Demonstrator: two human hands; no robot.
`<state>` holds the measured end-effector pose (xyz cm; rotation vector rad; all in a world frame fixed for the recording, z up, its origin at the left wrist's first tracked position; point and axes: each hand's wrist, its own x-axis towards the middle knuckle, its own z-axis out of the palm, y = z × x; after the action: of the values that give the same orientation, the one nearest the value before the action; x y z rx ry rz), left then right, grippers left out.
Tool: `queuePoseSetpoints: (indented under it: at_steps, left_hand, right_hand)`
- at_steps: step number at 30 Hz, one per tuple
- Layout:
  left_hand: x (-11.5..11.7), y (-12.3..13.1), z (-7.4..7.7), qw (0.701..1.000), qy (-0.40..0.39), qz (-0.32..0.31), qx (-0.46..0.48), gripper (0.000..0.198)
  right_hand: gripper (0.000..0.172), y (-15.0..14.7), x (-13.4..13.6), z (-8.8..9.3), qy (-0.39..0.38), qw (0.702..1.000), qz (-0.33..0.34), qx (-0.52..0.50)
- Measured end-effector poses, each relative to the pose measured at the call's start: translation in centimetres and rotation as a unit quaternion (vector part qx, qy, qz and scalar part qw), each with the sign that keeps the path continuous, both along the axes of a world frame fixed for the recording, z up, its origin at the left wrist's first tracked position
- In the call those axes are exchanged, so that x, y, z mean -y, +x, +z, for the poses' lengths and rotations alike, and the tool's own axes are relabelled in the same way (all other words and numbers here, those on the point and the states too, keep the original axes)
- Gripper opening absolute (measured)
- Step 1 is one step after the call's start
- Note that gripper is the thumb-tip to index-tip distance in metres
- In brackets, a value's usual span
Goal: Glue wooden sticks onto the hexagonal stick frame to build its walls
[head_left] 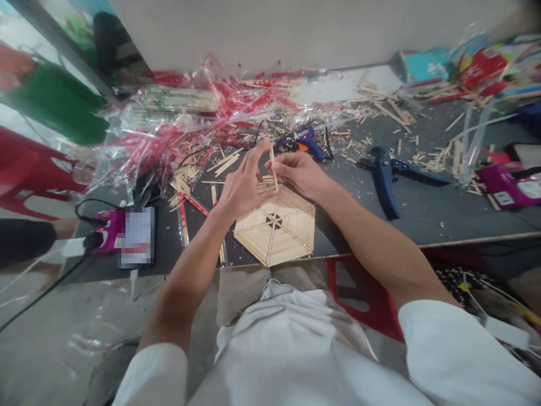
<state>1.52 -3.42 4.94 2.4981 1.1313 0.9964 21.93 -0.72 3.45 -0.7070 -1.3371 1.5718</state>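
A hexagonal panel of glued wooden sticks [276, 228] lies flat near the front edge of the dark table [422, 214]. Just above its far edge, my right hand [298, 172] pinches a short wooden stick [273, 168] and holds it upright. My left hand [245, 183] is beside it, fingers curled, with the fingertips touching the same stick near its top. A small stack of loose sticks [264, 181] lies under the hands.
A blue glue gun [306, 140] lies behind the hands and a blue cutter tool [386, 175] to the right. Stick offcuts and crumpled red and clear plastic wrap [186, 118] cover the back. A purple box [505, 186] sits right; a phone [135, 234] and cables left.
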Motion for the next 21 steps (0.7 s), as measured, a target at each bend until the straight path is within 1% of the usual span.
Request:
queuePoseSetpoints:
  at_steps: [3, 7, 10, 16, 21]
  left_hand:
    - [-0.14, -0.01, -0.24, 1.0, 0.002, -0.004, 0.003, 0.094]
    - [-0.39, -0.11, -0.59, 1.0, -0.008, -0.008, 0.002, 0.098]
    - [-0.5, -0.14, -0.73, 1.0, -0.018, -0.019, 0.004, 0.1]
    - [-0.39, -0.01, -0.76, 1.0, -0.014, -0.02, 0.014, 0.1]
    - [-0.24, 0.0, -0.62, 1.0, -0.01, -0.012, 0.011, 0.099]
  right_hand:
    - [0.038, 0.03, -0.03, 0.02, 0.001, 1.0, -0.007, 0.01]
    - [0.042, 0.0, -0.08, -0.04, 0.004, 1.0, -0.015, 0.027]
    - [0.041, -0.02, -0.05, 0.01, 0.01, 1.0, -0.016, 0.024]
    - [0.042, 0.01, 0.13, 0.34, 0.003, 1.0, -0.016, 0.023]
    - [0.041, -0.08, 0.13, 0.23, 0.009, 1.0, -0.011, 0.02]
